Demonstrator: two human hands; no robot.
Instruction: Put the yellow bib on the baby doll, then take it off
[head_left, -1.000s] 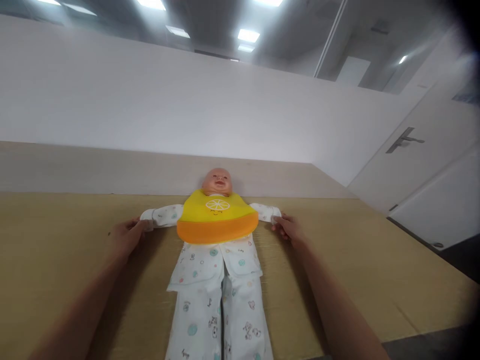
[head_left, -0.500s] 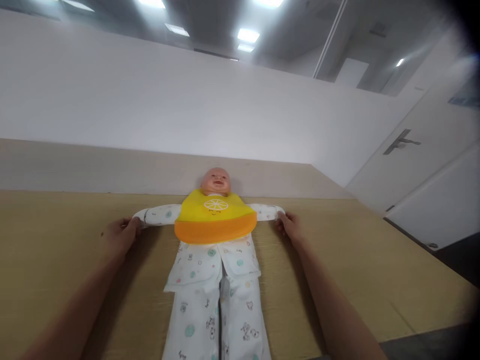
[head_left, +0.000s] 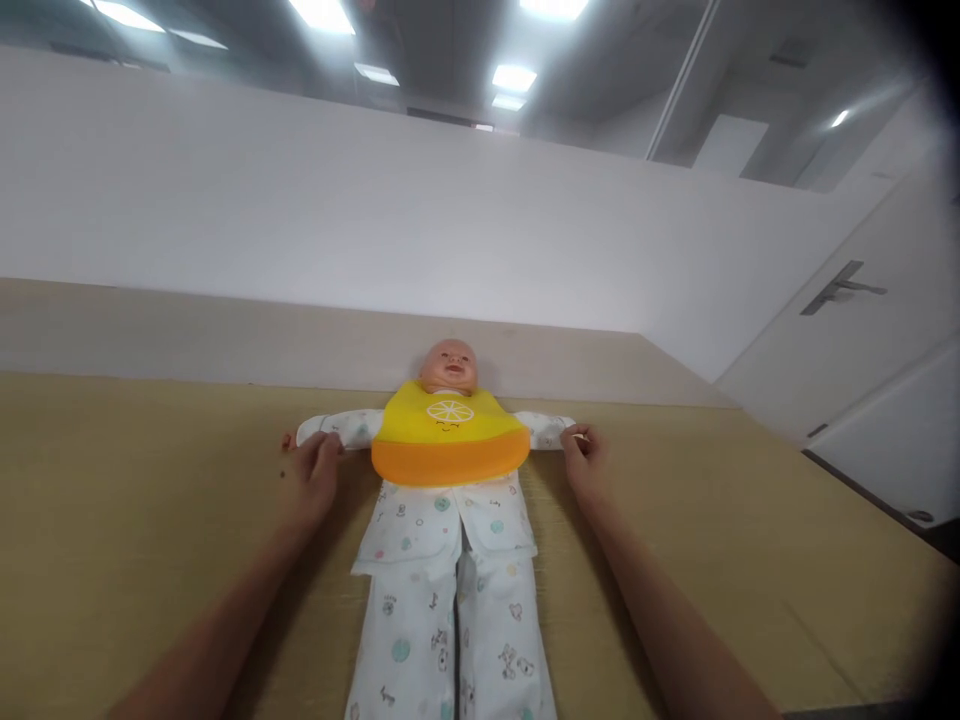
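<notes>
My left hand point(head_left: 310, 480) just slid inward along the baby doll's point(head_left: 448, 365) sleeve point(head_left: 337, 428), fingers point(head_left: 324, 452) clenched on it, while my right hand point(head_left: 583, 462) still pinches the other cuff point(head_left: 551, 430) on the table point(head_left: 135, 520).

Pretty bright shot, with the ceiling panel lights point(head_left: 555, 8) glaring from 12 o'clock. Soft shadows sit on the tabletop point(head_left: 135, 520), the lens goes dark and smeary around 2 o'clock, and wide-angle distortion bends the wall point(head_left: 300, 210).
</notes>
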